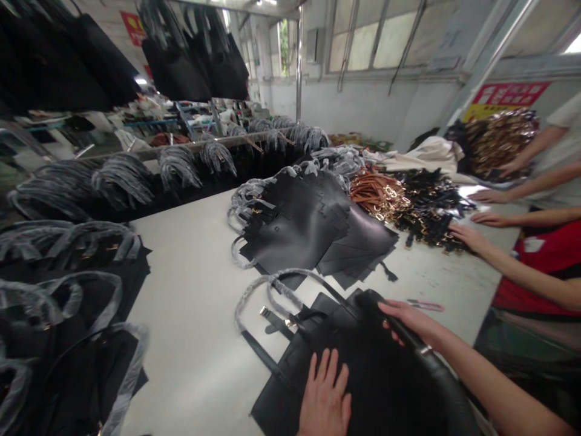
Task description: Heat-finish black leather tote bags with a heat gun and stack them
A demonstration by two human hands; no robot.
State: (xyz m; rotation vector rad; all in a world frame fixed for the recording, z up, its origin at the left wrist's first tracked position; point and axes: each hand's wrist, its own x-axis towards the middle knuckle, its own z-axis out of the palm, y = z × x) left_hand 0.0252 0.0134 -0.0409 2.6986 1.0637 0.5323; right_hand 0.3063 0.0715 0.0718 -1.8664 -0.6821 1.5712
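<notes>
Well to the left of one black bag [381, 375], other dark bags [72, 375] with plastic-wrapped handles are lying together; far beyond its left side, more bags [95, 60] are hanging. The black bag itself is lying on a pale worktop [181, 290], right in front of the wearer, with wrapped handles [239, 312] looping out past its far left edge. Inside those loops, a short buckled strap [276, 324] is sticking out from the black bag. The wearer's left hand [324, 387] is resting flat on the bag, fingers spread, gripping nothing. Beyond the bag, a pile of black pieces [299, 230] is lying, with brown straps [376, 188] and black straps [431, 200] farther off to the right. The right hand [411, 321] is curling around a padded black part at the bag's right side; whether edge or handle, I cannot tell. Just right of the bag, a pink tool [429, 306] is lying, and farther right a co-worker's hand [469, 235] is reaching to the black straps.

The open palm is giving little hold, so a hard pull by the right hand could skid the bag; pushed rightward, it could scuff against the tool.
</notes>
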